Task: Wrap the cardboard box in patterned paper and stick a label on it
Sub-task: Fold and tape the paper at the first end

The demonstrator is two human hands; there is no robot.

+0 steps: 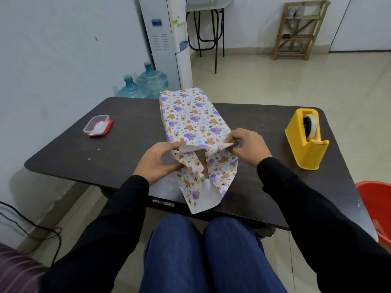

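As the patterned paper (pixel 190 117) looks thin and tear-prone, left hand (pixel 157 160) and right hand (pixel 247 148) each pinch an end flap, best held at folds.

The wrapped box (pixel 188 115) lies mid-bench (pixel 127 149), its loose paper (pixel 211 187) trailing over the near edge; a lidded tub (pixel 97 126) sits well to its left, a tape dispenser (pixel 306 142) well to its right; water bottles (pixel 146 83) stand on the floor behind; a bucket (pixel 376 208) right of the bench.

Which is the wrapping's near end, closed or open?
Open: animal-patterned paper flaps gape, brown cardboard box visible between; left hand and right hand pinch them.
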